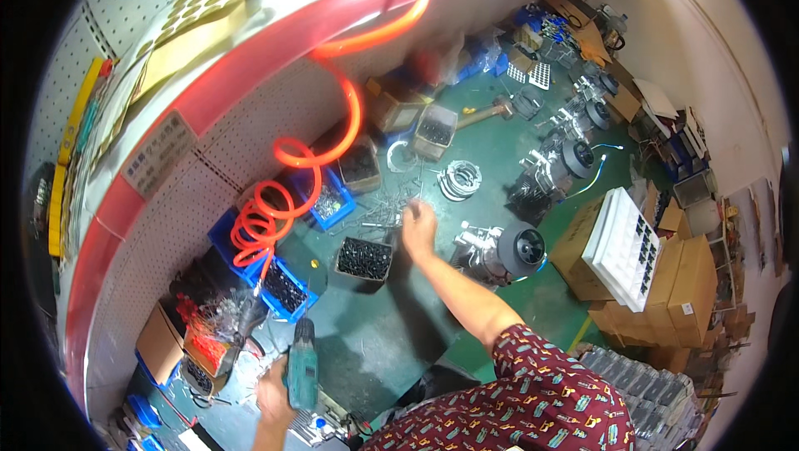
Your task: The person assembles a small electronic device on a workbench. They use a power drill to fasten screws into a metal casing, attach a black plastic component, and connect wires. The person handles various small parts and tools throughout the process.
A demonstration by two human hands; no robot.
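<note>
My left hand (275, 390) is closed round a green cordless drill (302, 376), whose black chuck points away from me over the bench. The drill's handle is mostly hidden by the hand. My right hand (419, 230) reaches to the middle of the bench, fingers drawn together over a loose spread of long thin metal rods or screws (379, 210). What its fingertips hold is too small to tell. Just nearer stands an open box of small black parts (364, 260). To the right of that hand sits a motor-like assembly (499, 251) with a round black end.
Several similar assemblies (566, 160) line the right side of the bench. Metal rings (459, 180) lie beyond my right hand. Blue bins (287, 289) of small parts stand at the left, beneath a coiled orange air hose (291, 156). Cardboard boxes (678, 293) and a white tray (622, 250) are at the right.
</note>
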